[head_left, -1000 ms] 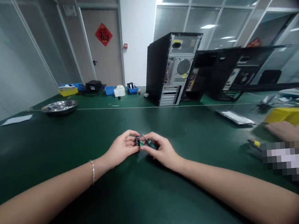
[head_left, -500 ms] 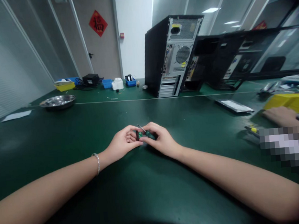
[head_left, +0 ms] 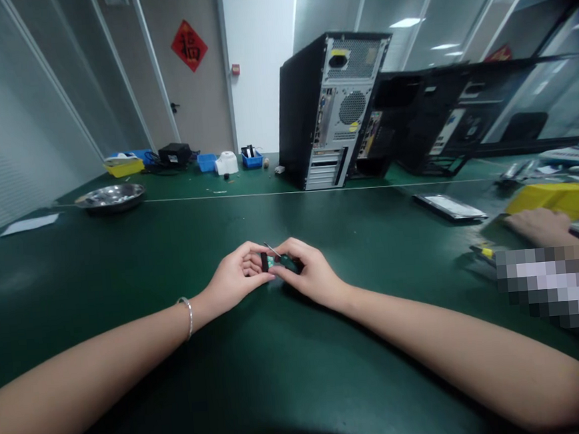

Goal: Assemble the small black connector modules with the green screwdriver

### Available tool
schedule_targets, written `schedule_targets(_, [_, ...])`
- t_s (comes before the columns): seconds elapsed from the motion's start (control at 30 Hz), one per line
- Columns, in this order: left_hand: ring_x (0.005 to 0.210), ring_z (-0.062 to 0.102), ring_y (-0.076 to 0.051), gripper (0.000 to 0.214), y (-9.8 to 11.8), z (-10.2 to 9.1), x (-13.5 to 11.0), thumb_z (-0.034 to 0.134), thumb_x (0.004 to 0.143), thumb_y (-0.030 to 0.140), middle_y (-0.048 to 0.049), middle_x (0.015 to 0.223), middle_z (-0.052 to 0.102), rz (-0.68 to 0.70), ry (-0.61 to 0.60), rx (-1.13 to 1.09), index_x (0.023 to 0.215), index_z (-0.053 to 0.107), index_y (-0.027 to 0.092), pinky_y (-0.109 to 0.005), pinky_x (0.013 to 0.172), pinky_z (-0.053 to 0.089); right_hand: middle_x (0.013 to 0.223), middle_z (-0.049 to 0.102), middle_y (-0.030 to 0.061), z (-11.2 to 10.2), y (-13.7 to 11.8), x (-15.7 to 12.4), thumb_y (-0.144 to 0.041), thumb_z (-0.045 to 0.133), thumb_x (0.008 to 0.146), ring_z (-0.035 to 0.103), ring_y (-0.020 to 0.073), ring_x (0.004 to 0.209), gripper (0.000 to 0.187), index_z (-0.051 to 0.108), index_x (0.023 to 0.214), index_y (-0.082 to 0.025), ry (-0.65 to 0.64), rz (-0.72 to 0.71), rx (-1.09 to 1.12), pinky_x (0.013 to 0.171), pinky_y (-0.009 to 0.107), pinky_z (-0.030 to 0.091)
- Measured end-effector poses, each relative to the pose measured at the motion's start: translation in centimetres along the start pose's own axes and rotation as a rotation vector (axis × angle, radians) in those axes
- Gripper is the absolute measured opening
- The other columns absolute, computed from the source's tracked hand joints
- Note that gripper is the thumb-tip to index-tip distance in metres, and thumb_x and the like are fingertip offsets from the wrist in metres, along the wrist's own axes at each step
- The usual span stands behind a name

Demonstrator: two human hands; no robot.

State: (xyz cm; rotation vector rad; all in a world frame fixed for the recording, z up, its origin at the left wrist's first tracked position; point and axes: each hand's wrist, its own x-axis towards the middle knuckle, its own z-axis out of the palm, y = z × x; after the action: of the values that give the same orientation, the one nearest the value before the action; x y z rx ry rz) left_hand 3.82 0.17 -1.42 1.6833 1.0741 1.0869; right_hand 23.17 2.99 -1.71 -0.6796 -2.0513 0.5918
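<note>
My left hand (head_left: 238, 269) grips a small green circuit board (head_left: 271, 262) with a black part along its left side, pinched between thumb and fingers. My right hand (head_left: 307, 266) is closed around the dark green handle of a screwdriver (head_left: 289, 264). Its thin metal shaft points up and left, past the top of the board. The right thumb and fingertips also reach the board's right edge, close to the left hand's fingertips. Both hands are just above the green tabletop (head_left: 281, 371). Finer details on the board are too small to make out.
A metal bowl (head_left: 112, 199) stands at the back left, near small blue trays (head_left: 207, 162). Behind my hands rises a computer tower (head_left: 331, 113). To the right lie a hard drive (head_left: 450, 207) and a yellow bin (head_left: 559, 199), with another person's hand (head_left: 541, 225) beside it.
The board has tilted slightly between my fingers and the screwdriver's shaft has shifted a little to the left. Both hands keep their hold. The whole view has shifted slightly.
</note>
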Motion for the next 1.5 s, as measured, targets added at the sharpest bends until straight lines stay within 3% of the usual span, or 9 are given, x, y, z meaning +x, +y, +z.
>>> schedule_targets(0.53, [0.071,0.059,-0.013,0.036,0.06,0.13,-0.03,0.078,0.073,0.022,0.0034,0.077,0.058,-0.003,0.006,0.023,0.102,0.057,0.018,-0.029,0.069,0.051,0.089,0.065,0.0034,0.15,0.08,-0.07,-0.021,0.067,0.087,0.060,0.0180,0.084,0.011,0.064,0.098,-0.020,-0.054,-0.004,-0.009,0.076,0.030,0.046])
schedule_targets(0.67, [0.069,0.058,-0.013,0.034,0.36,0.19,-0.19,0.077,0.075,0.023,0.0037,0.076,0.057,-0.011,-0.022,0.061,0.102,0.057,0.019,-0.029,0.068,0.050,0.086,0.064,0.0024,0.17,0.15,-0.02,-0.021,0.070,0.086,0.059,0.0175,0.080,0.013,0.064,0.097,-0.019,-0.071,0.002,-0.014,0.072,0.029,0.045])
schedule_targets(0.93, [0.077,0.063,-0.015,0.044,0.38,-0.20,0.04,0.079,0.073,0.028,0.0010,0.085,0.063,-0.050,-0.153,-0.093,0.110,0.057,0.018,-0.033,0.078,0.053,0.089,0.062,0.0037,-0.06,-0.07,-0.20,-0.025,0.068,0.089,0.060,0.0188,0.084,0.012,0.065,0.100,-0.020,-0.093,-0.044,-0.024,0.077,0.031,0.048])
schedule_targets(1.07, [0.082,0.066,-0.016,0.029,0.20,-0.47,0.32,0.067,0.085,0.031,-0.0049,0.098,0.068,-0.067,-0.140,-0.160,0.109,0.061,0.016,-0.034,0.083,0.053,0.089,0.063,0.0045,-0.07,-0.09,-0.19,-0.035,0.067,0.090,0.061,0.0191,0.085,0.016,0.067,0.099,-0.021,-0.092,-0.034,-0.025,0.078,0.031,0.049])
schedule_targets(1.23, [0.097,0.069,-0.021,0.042,0.11,-0.55,0.39,0.071,0.081,0.026,-0.0103,0.114,0.070,-0.117,-0.102,-0.201,0.120,0.059,0.016,-0.037,0.088,0.054,0.091,0.065,0.0048,-0.17,-0.21,-0.01,-0.039,0.070,0.088,0.061,0.0193,0.086,0.025,0.068,0.107,-0.023,-0.104,-0.042,0.004,0.079,0.032,0.050])
schedule_targets(1.33, [0.103,0.069,-0.023,0.040,0.05,-0.51,0.40,0.071,0.081,0.026,-0.0112,0.114,0.071,-0.113,-0.093,-0.223,0.117,0.061,0.015,-0.039,0.090,0.054,0.093,0.065,0.0052,-0.32,-0.39,0.00,-0.036,0.068,0.089,0.061,0.0189,0.085,0.026,0.067,0.112,-0.022,-0.099,-0.058,0.021,0.079,0.032,0.051])
schedule_targets(1.5, [0.093,0.071,-0.021,0.036,-0.46,-0.49,0.50,0.072,0.079,0.026,-0.0107,0.106,0.072,-0.082,-0.070,-0.234,0.111,0.063,0.014,-0.039,0.088,0.055,0.095,0.067,0.0053,-0.42,-0.46,-0.12,-0.027,0.059,0.094,0.061,0.0178,0.085,0.021,0.065,0.113,-0.021,-0.055,-0.017,0.024,0.080,0.032,0.050])
